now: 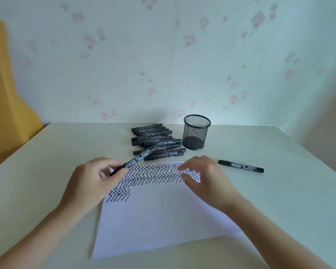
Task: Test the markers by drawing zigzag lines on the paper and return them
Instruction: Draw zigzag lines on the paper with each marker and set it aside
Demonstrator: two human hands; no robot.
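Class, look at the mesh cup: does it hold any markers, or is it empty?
Empty. Through the mesh cup only its dark base shows; the markers lie piled on the table beside it.

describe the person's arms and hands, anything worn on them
Both forearms are bare right to the frame edge: no sleeves, watch, bracelets or gloves show. The left hand and right hand carry no visible rings. Nails look short and unpainted, though the right hand's fingertips are blurred.

Pale worktop (47, 162) against a papered wall

The wallpaper (144, 55) carries faint pink flowers; a yellow-orange shape (6, 90) stands at the left edge.
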